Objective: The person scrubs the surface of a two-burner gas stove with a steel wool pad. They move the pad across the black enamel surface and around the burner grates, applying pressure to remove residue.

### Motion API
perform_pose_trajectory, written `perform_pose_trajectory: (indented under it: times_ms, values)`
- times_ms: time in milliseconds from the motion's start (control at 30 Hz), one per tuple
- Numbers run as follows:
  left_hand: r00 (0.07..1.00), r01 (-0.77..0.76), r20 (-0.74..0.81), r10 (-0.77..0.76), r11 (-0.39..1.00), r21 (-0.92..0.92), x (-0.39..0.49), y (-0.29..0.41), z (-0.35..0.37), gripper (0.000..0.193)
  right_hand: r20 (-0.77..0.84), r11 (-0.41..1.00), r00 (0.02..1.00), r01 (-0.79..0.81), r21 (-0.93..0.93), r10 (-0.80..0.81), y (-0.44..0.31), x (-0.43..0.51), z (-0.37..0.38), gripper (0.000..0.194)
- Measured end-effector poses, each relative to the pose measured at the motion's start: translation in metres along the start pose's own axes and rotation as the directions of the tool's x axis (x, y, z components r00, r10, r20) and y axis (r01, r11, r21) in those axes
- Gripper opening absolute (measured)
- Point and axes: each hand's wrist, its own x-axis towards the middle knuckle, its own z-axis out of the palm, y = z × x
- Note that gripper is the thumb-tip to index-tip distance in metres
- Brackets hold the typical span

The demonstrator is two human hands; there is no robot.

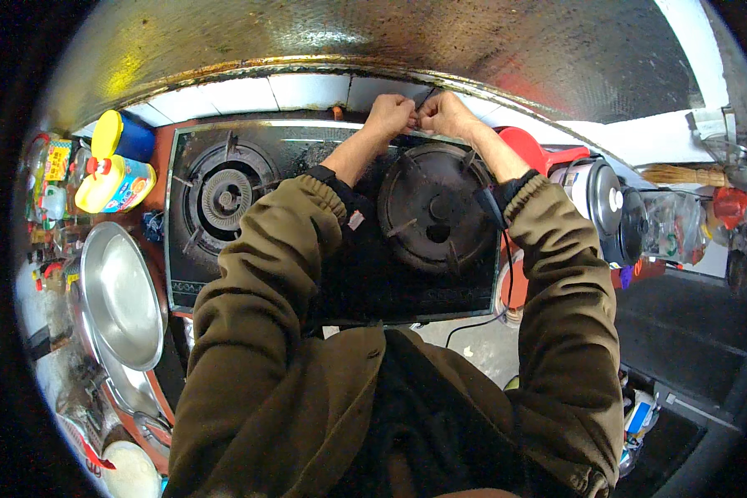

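Note:
My left hand [391, 116] and my right hand [443, 114] meet at the rear edge of a black glass-topped gas stove [348, 267], in front of the white wall tiles [309, 91]. Fingers on both hands are bent and pinched close together. Anything small between the fingertips is too hidden to make out. Below my right hand lies the right burner [436, 208], its middle dark and covered. The left burner [226, 198], with its ridged ring showing, is left of my left forearm. A small orange fitting [338, 112] sticks up behind the stove.
Left of the stove are a yellow bottle [117, 185], a blue tub with a yellow lid [124, 136] and a metal basin [122, 295]. A red plastic vessel with a handle [529, 149] and a rice cooker [591, 193] stand right. A black cable [505, 280] hangs by my right sleeve.

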Motion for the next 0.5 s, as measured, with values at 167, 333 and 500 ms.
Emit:
perform_pose_trajectory:
  times_ms: [167, 333, 500]
  values:
    - [0.973, 0.201, 0.071, -0.220, 0.655, -0.729, -0.049, 0.043, 0.026, 0.020, -0.290, 0.778, 0.814, 0.280, -0.562, -0.503, -0.062, -0.036, 0.003, 0.009]
    - [0.959, -0.052, -0.213, -0.184, 0.628, -0.776, -0.090, 0.061, 0.035, 0.024, -0.405, 0.815, 0.725, 0.385, -0.432, -0.557, -0.127, -0.084, 0.012, 0.009]
    - [0.944, -0.222, -0.329, -0.002, 0.736, -0.640, -0.150, 0.068, -0.004, 0.030, -0.236, 0.849, 0.844, 0.516, 0.114, -0.481, -0.189, -0.125, 0.017, 0.020]
